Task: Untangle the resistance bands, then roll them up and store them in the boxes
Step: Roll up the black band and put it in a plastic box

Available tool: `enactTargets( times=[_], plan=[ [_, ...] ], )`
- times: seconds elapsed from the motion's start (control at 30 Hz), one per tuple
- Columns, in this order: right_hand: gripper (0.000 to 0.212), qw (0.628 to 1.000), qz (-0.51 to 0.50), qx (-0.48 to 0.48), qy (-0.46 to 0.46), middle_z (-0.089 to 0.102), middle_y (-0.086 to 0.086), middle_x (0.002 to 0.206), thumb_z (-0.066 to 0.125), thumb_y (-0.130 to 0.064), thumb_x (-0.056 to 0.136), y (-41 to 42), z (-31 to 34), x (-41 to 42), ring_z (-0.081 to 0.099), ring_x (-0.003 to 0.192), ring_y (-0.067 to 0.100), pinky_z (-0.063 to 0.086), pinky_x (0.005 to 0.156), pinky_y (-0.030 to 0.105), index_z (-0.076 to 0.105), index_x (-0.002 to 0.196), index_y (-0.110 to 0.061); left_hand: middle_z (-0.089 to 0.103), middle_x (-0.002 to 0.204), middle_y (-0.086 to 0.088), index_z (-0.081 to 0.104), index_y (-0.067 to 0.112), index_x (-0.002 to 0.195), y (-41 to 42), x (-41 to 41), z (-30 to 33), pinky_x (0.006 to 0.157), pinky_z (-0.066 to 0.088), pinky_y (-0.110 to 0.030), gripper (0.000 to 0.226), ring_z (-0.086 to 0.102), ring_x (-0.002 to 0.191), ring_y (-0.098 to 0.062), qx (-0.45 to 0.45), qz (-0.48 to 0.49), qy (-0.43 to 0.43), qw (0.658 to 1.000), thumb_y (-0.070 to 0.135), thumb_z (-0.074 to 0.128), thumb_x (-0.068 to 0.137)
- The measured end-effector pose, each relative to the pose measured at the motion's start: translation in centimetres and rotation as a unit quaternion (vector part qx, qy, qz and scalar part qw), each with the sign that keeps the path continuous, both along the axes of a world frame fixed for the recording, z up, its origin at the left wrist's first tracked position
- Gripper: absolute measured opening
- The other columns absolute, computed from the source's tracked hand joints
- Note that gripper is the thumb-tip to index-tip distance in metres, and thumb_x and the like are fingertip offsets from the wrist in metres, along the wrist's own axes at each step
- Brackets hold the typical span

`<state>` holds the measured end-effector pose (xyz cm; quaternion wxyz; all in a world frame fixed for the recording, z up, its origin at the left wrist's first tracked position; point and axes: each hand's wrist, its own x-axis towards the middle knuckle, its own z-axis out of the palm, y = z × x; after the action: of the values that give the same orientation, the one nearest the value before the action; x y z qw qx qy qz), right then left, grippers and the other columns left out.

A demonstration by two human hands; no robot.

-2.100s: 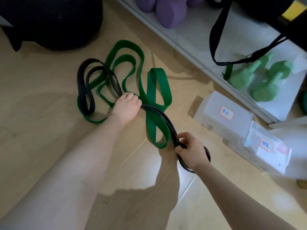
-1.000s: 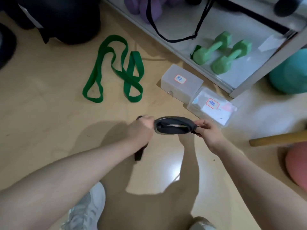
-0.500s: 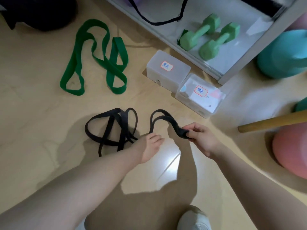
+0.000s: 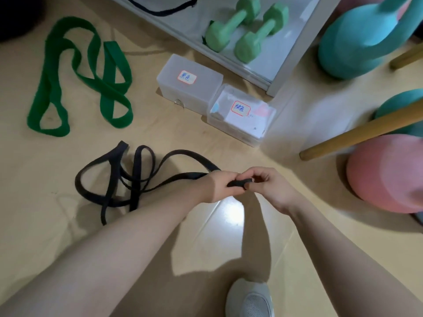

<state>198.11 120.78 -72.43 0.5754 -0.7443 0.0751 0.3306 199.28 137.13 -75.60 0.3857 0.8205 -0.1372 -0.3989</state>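
You're pinching the end of the black band (image 4: 137,179) between both hands, left hand (image 4: 219,186) gripping it and right hand (image 4: 263,184) nipping the folded tip, likely to start a tight roll. The rest is trailing out toward nine o'clock in loose loops. The green band (image 4: 80,76) is lying apart at ten o'clock, the boxes (image 4: 190,88) are waiting at twelve, lids seemingly on, and your left fingers are hiding behind the band.

Dim indoor light; glare patch on floor (image 4: 231,211); soft arm shadows; edges blurred, wide-angle-bent.
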Motion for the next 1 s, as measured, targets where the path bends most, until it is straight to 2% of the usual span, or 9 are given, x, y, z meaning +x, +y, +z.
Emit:
enactTargets(
  times=[0.07, 0.13, 0.33, 0.43, 0.53, 0.63, 0.77, 0.9, 1.0],
  plan=[
    [0.034, 1.0, 0.009, -0.001, -0.013, 0.066, 0.024, 0.091, 0.051, 0.016, 0.079, -0.2, 0.0, 0.2, 0.059, 0.08, 0.023, 0.051, 0.075, 0.029, 0.069, 0.083, -0.012, 0.065, 0.102, 0.002, 0.062, 0.029, 0.111, 0.3, -0.1, -0.4, 0.092, 0.047, -0.034, 0.022, 0.061, 0.102, -0.02, -0.008, 0.05, 0.02, 0.999, 0.032, 0.057, 0.089],
    [0.04, 0.999, 0.013, -0.004, -0.039, 0.068, 0.013, 0.083, 0.051, 0.017, 0.078, -0.3, 0.0, 0.6, 0.057, 0.077, 0.019, 0.048, 0.069, 0.022, 0.069, 0.078, -0.018, 0.067, 0.099, 0.001, 0.064, 0.034, 0.105, 0.8, -0.2, -0.7, 0.09, 0.046, -0.034, 0.018, 0.061, 0.099, -0.02, -0.025, 0.094, 0.023, 0.995, 0.032, 0.055, 0.09],
    [0.036, 0.993, -0.03, 0.002, -0.11, 0.064, -0.008, 0.085, 0.055, 0.017, 0.08, 0.1, 1.0, 0.7, 0.054, 0.073, 0.008, 0.042, 0.07, 0.012, 0.07, 0.091, -0.014, 0.063, 0.117, 0.001, 0.056, 0.033, 0.126, 1.1, -0.4, 0.1, 0.096, 0.043, -0.039, 0.033, 0.057, 0.107, -0.02, 0.029, 0.141, -0.049, 0.988, 0.028, 0.042, 0.097],
    [0.032, 0.99, -0.1, 0.041, -0.087, 0.07, -0.004, 0.086, 0.059, 0.009, 0.083, 0.2, 1.4, 0.8, 0.063, 0.08, 0.004, 0.049, 0.079, 0.016, 0.069, 0.096, -0.018, 0.066, 0.088, 0.003, 0.063, 0.026, 0.115, 0.9, -0.2, 1.3, 0.087, 0.045, -0.042, 0.027, 0.059, 0.09, -0.023, 0.037, 0.153, -0.148, 0.976, 0.024, 0.044, 0.095],
    [0.042, 0.981, -0.168, 0.081, -0.062, 0.065, 0.013, 0.094, 0.061, 0.008, 0.082, 0.4, 1.5, 1.0, 0.061, 0.086, 0.014, 0.05, 0.088, 0.025, 0.06, 0.113, -0.019, 0.059, 0.07, 0.011, 0.067, 0.022, 0.106, 1.0, -0.3, 2.3, 0.083, 0.042, -0.038, 0.026, 0.057, 0.083, -0.025, 0.006, 0.157, -0.21, 0.965, 0.021, 0.045, 0.093],
    [0.027, 0.99, -0.123, 0.031, -0.061, 0.066, 0.008, 0.091, 0.061, 0.004, 0.084, 0.7, 2.2, 1.1, 0.059, 0.081, 0.011, 0.046, 0.08, 0.018, 0.065, 0.104, -0.013, 0.067, 0.081, -0.001, 0.065, 0.019, 0.113, 1.6, -0.7, 2.5, 0.073, 0.047, -0.033, 0.03, 0.06, 0.078, -0.023, -0.017, 0.179, -0.205, 0.962, 0.024, 0.043, 0.094],
    [0.016, 0.992, -0.067, -0.068, -0.085, 0.062, 0.001, 0.076, 0.057, -0.004, 0.089, 1.1, 2.7, 1.1, 0.049, 0.066, 0.01, 0.041, 0.065, 0.018, 0.067, 0.087, -0.016, 0.062, 0.075, -0.002, 0.064, 0.017, 0.112, 1.6, -0.7, 3.0, 0.065, 0.046, -0.034, 0.026, 0.055, 0.069, -0.021, -0.009, 0.153, -0.193, 0.969, 0.017, 0.044, 0.096],
    [0.011, 0.955, -0.086, -0.207, -0.196, 0.064, -0.002, 0.074, 0.06, -0.004, 0.086, 1.7, 2.8, 0.8, 0.053, 0.066, 0.009, 0.037, 0.059, 0.006, 0.069, 0.089, -0.009, 0.066, 0.085, 0.006, 0.057, 0.019, 0.112, 0.2, -0.7, 4.0, 0.06, 0.042, -0.016, 0.022, 0.057, 0.073, -0.011, -0.022, 0.194, -0.105, 0.975, 0.015, 0.047, 0.094],
    [0.014, 0.905, -0.091, -0.292, -0.295, 0.071, 0.01, 0.087, 0.062, -0.003, 0.083, 2.3, 2.7, 0.4, 0.062, 0.081, 0.024, 0.038, 0.068, 0.019, 0.071, 0.093, -0.005, 0.062, 0.082, 0.009, 0.053, 0.022, 0.102, -0.8, -0.3, 5.0, 0.054, 0.038, -0.017, 0.013, 0.057, 0.071, -0.01, -0.048, 0.283, -0.01, 0.958, 0.023, 0.056, 0.09]
  ],
)
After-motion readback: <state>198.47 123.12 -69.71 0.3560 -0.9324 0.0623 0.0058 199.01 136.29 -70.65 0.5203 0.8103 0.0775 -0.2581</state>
